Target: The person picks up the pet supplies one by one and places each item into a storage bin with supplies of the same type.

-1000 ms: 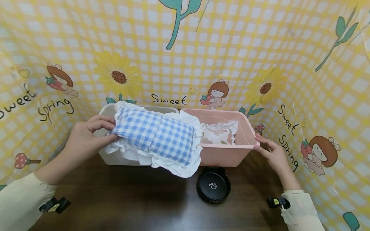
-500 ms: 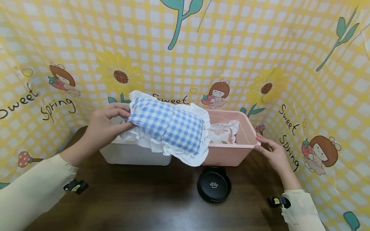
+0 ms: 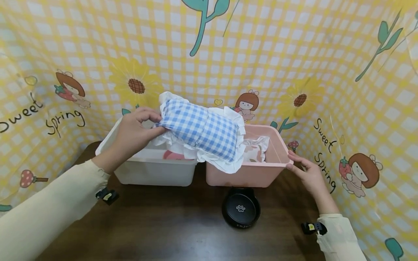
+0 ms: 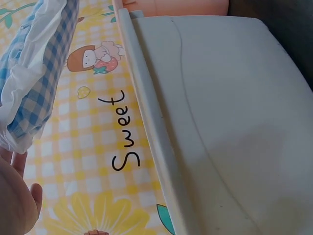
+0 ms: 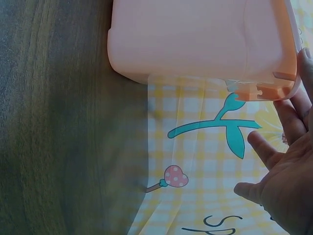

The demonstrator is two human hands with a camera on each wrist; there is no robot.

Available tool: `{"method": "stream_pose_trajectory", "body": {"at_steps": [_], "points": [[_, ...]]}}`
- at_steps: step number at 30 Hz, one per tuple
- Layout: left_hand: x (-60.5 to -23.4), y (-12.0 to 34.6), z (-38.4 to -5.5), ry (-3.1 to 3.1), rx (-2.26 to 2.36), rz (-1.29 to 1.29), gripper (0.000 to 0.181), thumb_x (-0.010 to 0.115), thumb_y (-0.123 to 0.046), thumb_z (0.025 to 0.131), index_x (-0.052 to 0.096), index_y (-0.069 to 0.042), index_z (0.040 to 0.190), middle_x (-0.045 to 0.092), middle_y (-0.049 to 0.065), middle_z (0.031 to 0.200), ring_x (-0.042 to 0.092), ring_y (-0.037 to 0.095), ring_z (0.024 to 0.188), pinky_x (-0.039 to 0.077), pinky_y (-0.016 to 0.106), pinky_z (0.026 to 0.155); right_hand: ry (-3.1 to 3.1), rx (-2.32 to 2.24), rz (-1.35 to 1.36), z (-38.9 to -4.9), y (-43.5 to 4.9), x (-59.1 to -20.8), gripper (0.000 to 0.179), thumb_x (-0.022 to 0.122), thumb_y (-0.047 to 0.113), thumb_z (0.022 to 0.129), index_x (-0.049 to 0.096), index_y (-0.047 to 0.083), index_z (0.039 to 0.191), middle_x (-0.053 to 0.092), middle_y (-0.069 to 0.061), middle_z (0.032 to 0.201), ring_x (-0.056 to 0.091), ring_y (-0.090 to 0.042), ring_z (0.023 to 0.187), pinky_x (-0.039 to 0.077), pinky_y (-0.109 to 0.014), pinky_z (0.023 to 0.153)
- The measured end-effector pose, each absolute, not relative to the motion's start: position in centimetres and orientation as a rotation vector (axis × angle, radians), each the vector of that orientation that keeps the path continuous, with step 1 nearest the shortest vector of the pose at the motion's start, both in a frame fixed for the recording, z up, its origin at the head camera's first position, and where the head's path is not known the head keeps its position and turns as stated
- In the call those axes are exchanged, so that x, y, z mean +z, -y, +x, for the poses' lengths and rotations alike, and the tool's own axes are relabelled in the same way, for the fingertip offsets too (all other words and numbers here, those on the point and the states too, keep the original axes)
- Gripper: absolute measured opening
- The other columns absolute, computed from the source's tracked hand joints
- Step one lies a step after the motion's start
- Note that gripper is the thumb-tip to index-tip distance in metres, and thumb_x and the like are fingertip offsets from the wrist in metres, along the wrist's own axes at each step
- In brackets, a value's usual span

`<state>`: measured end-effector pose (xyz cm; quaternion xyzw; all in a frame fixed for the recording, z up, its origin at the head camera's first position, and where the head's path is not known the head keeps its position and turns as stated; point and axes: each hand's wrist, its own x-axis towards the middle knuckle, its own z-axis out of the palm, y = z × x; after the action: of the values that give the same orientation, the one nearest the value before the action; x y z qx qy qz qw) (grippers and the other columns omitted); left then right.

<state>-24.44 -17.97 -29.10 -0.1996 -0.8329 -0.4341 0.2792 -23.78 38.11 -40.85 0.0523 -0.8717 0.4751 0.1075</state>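
Note:
A blue-and-white gingham pillow [image 3: 202, 127] with a white ruffled edge hangs in the air across the gap between two bins. My left hand [image 3: 134, 128] pinches its left end between thumb and fingers. Beneath my left forearm stands the white bin [image 3: 153, 174]; part of a pink-red item [image 3: 173, 155] shows inside it. At the far right corner of the pink bin [image 3: 245, 177], my right hand [image 3: 307, 172] grips the rim with thumb and fingertips. Inside the pink bin lies a floral ruffled pillow [image 3: 256, 154], partly hidden behind the gingham one.
On the dark wooden table [image 3: 163, 221], a black round bowl [image 3: 241, 208] with a paw print sits in front of the pink bin. A yellow checked cloth [image 3: 277, 54] covers the walls behind and on both sides.
My left hand has carried the gingham pillow up and to the right, from over the white bin toward the pink one. The white bin has come into fuller view. My right hand stays put.

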Motion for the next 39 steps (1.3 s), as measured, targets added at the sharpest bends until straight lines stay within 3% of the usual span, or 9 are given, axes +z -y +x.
{"method": "stream_pose_trajectory", "body": {"at_steps": [5,12,24,33,36,39], "points": [[-28.7,17.3,-25.2,2.209,-1.152,-0.541,0.013,0.087,-0.013,0.082,0.078,-0.007,0.089,0.071,-0.001,0.106,0.059,0.008,0.102,0.043,0.022,0.090,2.547,1.407,0.167,-23.8,-38.0,-40.8,0.050,0.073,0.030,0.097,0.062,0.010,0.141,0.052,0.000,0.153,0.035,-0.031,0.150,0.024,-0.062,0.119],[-28.4,15.8,-26.4,2.197,-1.184,-0.555,0.015,0.088,-0.013,0.079,0.078,-0.006,0.089,0.072,0.002,0.107,0.059,0.011,0.104,0.046,0.039,0.095,2.559,1.394,0.168,-23.8,-38.2,-40.9,0.051,0.073,0.030,0.097,0.061,0.009,0.142,0.052,0.001,0.153,0.035,-0.032,0.150,0.025,-0.062,0.119],[-28.4,13.1,-28.1,2.171,-1.157,-0.593,0.017,0.089,-0.013,0.079,0.078,-0.004,0.088,0.073,0.007,0.102,0.062,0.019,0.098,0.048,0.039,0.089,2.558,1.395,0.181,-23.9,-38.3,-41.0,0.053,0.074,0.032,0.096,0.062,0.008,0.141,0.052,-0.002,0.153,0.035,-0.034,0.149,0.027,-0.063,0.118],[-28.7,10.7,-29.6,2.190,-1.110,-0.652,0.015,0.089,-0.015,0.078,0.080,-0.008,0.087,0.071,0.003,0.096,0.058,0.016,0.094,0.043,0.035,0.083,2.570,1.370,0.171,-23.9,-38.5,-41.1,0.054,0.074,0.037,0.095,0.062,0.011,0.141,0.053,0.002,0.152,0.036,-0.033,0.149,0.027,-0.063,0.118],[-28.9,9.8,-30.2,2.178,-1.117,-0.680,0.014,0.089,-0.014,0.077,0.079,-0.007,0.086,0.069,0.003,0.093,0.057,0.017,0.093,0.047,0.036,0.082,2.573,1.356,0.163,-24.0,-38.5,-41.1,0.052,0.074,0.036,0.095,0.063,0.013,0.141,0.054,0.005,0.151,0.037,-0.031,0.149,0.028,-0.062,0.118],[-29.1,8.9,-30.7,2.174,-1.116,-0.704,0.014,0.089,-0.015,0.078,0.079,-0.007,0.085,0.068,0.003,0.091,0.058,0.017,0.093,0.049,0.038,0.082,2.572,1.373,0.157,-24.1,-38.4,-41.0,0.052,0.074,0.033,0.095,0.062,0.013,0.142,0.053,0.000,0.152,0.037,-0.031,0.149,0.029,-0.061,0.118]]}}
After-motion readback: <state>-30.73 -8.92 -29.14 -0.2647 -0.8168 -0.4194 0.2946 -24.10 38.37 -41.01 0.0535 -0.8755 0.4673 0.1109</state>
